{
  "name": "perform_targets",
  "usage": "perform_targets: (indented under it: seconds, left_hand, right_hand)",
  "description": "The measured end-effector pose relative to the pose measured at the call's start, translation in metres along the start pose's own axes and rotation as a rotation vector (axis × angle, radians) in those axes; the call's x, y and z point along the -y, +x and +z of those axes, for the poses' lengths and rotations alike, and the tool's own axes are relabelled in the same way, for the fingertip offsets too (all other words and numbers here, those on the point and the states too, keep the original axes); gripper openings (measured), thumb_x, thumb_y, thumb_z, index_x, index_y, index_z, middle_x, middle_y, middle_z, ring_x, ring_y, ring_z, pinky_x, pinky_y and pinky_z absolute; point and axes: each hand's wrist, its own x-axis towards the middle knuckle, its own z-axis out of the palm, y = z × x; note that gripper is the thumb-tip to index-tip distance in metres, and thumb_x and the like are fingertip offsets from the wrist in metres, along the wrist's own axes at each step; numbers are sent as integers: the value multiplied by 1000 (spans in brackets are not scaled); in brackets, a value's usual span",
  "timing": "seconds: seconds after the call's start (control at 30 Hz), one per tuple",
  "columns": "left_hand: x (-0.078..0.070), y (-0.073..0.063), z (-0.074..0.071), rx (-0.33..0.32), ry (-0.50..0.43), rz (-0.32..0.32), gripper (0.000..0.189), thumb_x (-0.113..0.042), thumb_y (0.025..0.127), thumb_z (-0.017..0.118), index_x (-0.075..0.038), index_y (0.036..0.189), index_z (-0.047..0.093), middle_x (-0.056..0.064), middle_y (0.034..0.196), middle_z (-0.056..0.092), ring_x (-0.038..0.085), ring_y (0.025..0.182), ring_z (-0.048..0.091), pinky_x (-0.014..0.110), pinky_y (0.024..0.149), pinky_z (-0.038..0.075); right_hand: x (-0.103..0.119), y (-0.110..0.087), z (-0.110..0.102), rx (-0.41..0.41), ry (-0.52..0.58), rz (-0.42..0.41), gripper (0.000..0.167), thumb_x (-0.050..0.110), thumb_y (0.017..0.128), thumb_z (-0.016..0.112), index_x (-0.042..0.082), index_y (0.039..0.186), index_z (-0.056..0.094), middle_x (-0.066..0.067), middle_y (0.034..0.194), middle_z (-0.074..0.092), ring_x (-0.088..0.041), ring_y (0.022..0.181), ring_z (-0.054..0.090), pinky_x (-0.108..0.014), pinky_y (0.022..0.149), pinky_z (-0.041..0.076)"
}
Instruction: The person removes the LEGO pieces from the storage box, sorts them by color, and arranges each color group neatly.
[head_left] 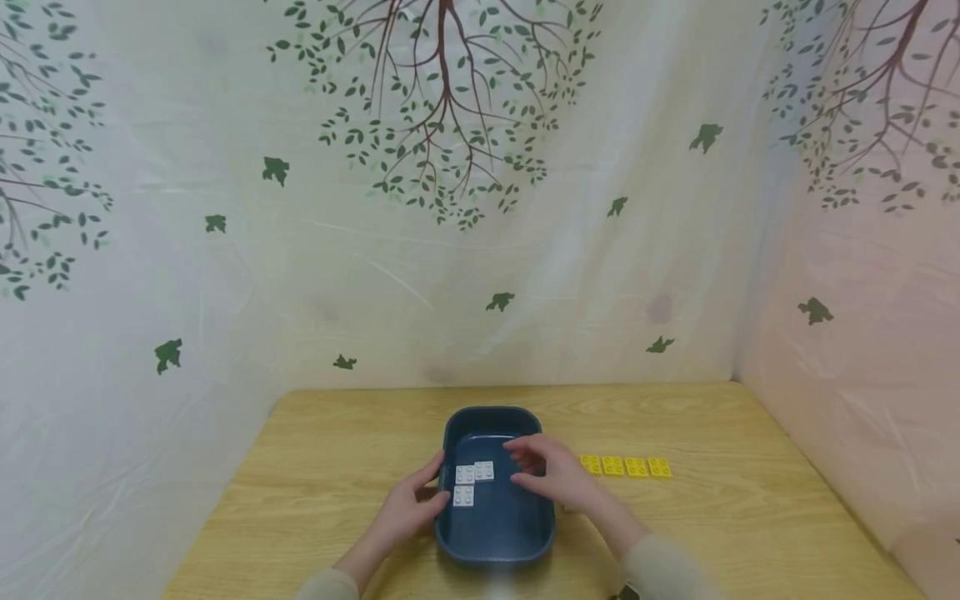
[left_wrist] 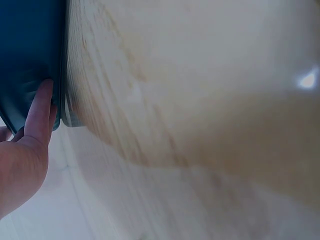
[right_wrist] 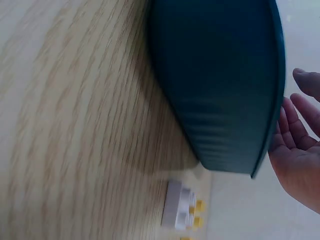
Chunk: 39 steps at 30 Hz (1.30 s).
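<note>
A dark blue tray (head_left: 498,533) stands on the wooden table, with three white toy bricks (head_left: 463,497) inside along its left part. My left hand (head_left: 405,510) grips the tray's left side, thumb at the rim and fingers along the outer wall; the left wrist view shows a finger (left_wrist: 39,110) lying against that wall. Above the tray's right rim hovers my right hand (head_left: 558,475), fingers loosely bent and thumb apart, holding nothing that shows. On the table right of the tray, another white brick (right_wrist: 172,205) is mostly hidden by the right forearm in the head view.
Several yellow bricks (head_left: 624,467) lie in a row on the table (head_left: 750,500), right of the tray. A pale curtain (head_left: 420,333) printed with branches and green birds hangs behind the table and at both sides.
</note>
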Motion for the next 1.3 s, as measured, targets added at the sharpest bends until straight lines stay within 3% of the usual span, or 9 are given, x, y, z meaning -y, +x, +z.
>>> perform_targets:
  seconds: [0.27, 0.67, 0.93, 1.3]
  left_hand:
    - [0, 0, -1, 7, -13, -3, 65, -16, 95, 65, -7, 153, 37, 28, 149, 41, 39, 114, 62, 45, 92, 54]
    - [0, 0, -3, 20, -24, 11, 65, -16, 96, 64, -7, 153, 35, 28, 149, 41, 39, 114, 62, 45, 93, 54]
    - [2, 1, -2, 19, -9, 24, 64, -15, 96, 64, -6, 153, 36, 28, 148, 41, 38, 112, 63, 43, 92, 55]
    - [2, 1, -1, 17, -36, 24, 64, -13, 95, 64, -5, 153, 36, 29, 148, 41, 39, 112, 63, 43, 91, 55]
  right_hand:
    - [4, 19, 20, -3, -14, 0, 46, 9, 86, 77, 1, 128, 62, -9, 113, 63, -29, 102, 61, -40, 90, 55]
    - [4, 37, 38, -8, -16, 171, 50, 11, 87, 76, 6, 134, 59, -15, 131, 58, -32, 114, 57, -50, 98, 50]
    - [-4, 42, 50, 16, 22, 218, 54, 8, 86, 76, 1, 137, 56, -19, 136, 57, -38, 121, 55, -54, 102, 45]
    - [-9, 45, 57, -1, -62, 273, 47, 8, 83, 78, 5, 128, 65, -18, 131, 61, -38, 126, 51, -57, 107, 38]
